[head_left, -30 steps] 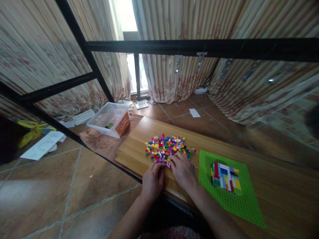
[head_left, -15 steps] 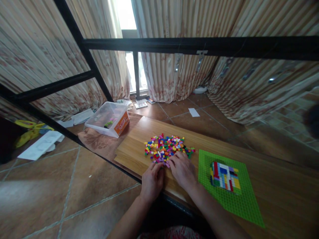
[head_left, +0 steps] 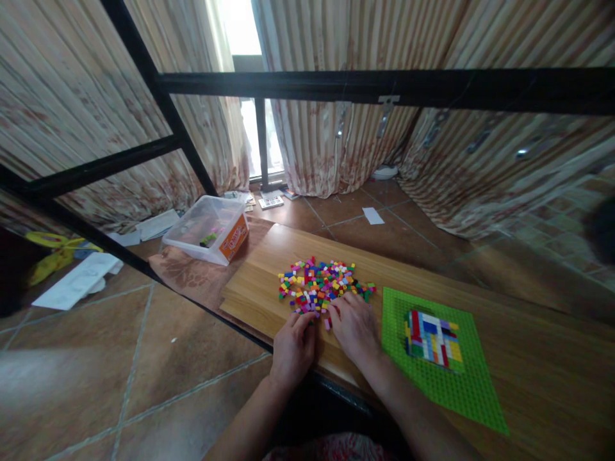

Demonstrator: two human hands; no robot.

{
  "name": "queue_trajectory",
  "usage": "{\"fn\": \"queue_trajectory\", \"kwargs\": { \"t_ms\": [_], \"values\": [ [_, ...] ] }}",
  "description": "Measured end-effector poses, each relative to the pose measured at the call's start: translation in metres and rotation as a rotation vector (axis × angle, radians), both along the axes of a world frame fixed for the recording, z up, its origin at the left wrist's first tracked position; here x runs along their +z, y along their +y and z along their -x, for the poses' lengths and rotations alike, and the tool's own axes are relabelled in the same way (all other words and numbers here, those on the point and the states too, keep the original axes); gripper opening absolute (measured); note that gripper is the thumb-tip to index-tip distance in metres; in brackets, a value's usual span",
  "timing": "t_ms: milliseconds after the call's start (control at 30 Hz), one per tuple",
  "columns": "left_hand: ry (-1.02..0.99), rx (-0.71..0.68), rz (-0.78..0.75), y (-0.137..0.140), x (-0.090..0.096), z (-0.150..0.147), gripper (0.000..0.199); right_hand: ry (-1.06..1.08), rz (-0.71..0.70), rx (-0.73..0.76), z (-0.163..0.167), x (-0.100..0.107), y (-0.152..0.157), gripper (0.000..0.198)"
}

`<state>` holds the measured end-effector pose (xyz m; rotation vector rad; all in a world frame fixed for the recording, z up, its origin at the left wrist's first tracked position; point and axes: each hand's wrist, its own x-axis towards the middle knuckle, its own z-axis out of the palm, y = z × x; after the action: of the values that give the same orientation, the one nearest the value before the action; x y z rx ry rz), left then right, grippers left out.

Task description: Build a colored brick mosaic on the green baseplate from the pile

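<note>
Left of bricks (head_left: pixel 314 298), orange label (head_left: pixel 233 239) (illegible)

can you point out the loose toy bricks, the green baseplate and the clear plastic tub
loose toy bricks (head_left: pixel 321 282): head view, middle of the spread
green baseplate (head_left: pixel 468 387): head view, bare studded area near its lower edge
clear plastic tub (head_left: pixel 234 238): head view, orange-labelled side wall

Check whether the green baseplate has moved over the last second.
No: the baseplate sits in the same place on the board, with no visible shift.
</note>
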<state>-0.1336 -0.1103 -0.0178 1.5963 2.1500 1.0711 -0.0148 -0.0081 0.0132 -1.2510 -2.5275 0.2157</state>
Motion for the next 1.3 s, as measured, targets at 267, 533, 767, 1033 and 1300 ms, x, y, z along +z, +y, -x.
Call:
{"fn": "queue_trajectory", "kwargs": {
  "t_ms": [267,533,767,1033,1300],
  "values": [
    [-0.008,-0.006,0.006,0.0,0.004,0.0,0.027,-0.029,0.0,-0.142,0.019,0.0,-0.003,0.02],
    [0.007,0.0,0.023,0.0,0.003,0.0,0.028,-0.044,0.037,-0.083,-0.008,0.003,0.005,0.011],
    [-0.029,0.006,0.01,0.0,0.004,0.001,0.028,-0.077,0.036,-0.106,-0.004,0.002,0.004,0.014],
    [-0.447,0.042,0.024,0.005,0.023,-0.005,0.028,0.025,0.063,-0.087,-0.014,0.015,-0.002,0.01],
    [-1.198,-0.074,0.088,0.02,0.046,-0.021,0.03,0.549,0.571,0.045,-0.036,0.042,-0.03,0.008]
  ]
}}
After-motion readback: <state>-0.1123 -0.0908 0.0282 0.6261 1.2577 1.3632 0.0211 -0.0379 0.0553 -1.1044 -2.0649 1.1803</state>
